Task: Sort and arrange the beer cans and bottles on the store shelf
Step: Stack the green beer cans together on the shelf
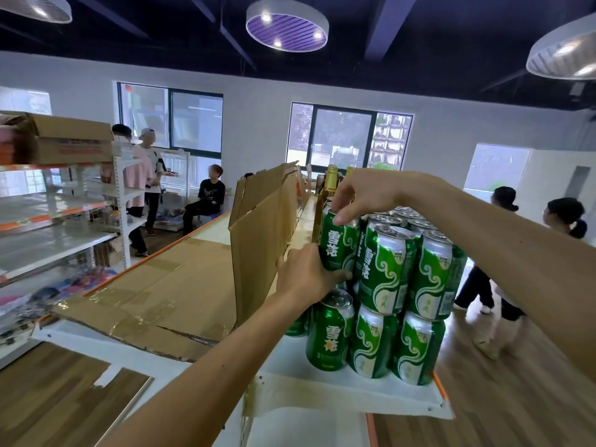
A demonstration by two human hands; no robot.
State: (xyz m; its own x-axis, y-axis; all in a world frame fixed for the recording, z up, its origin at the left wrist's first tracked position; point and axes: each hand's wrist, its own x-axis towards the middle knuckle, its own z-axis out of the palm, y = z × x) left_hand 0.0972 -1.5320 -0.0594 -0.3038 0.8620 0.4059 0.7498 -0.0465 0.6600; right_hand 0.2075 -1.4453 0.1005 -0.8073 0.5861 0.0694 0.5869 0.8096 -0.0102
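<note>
My right hand [361, 195] pinches the top rim of a green beer can [338, 245]; my left hand [306, 275] curls round its lower body. The can is upright, long axis vertical, tab end up, at the left corner of the can stack's [432, 279] upper tier, beside the cardboard flap [258, 240].

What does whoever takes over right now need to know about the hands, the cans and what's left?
Left hand: grips the lower part of the held green can at the stack's upper left.
Right hand: pinches that can's top rim.
Done: can stack two tiers high on the white shelf; bottles stand behind.
Left: seat the held green can, seemingly not yet down on the lower can; upright cardboard stands close beside it.
</note>
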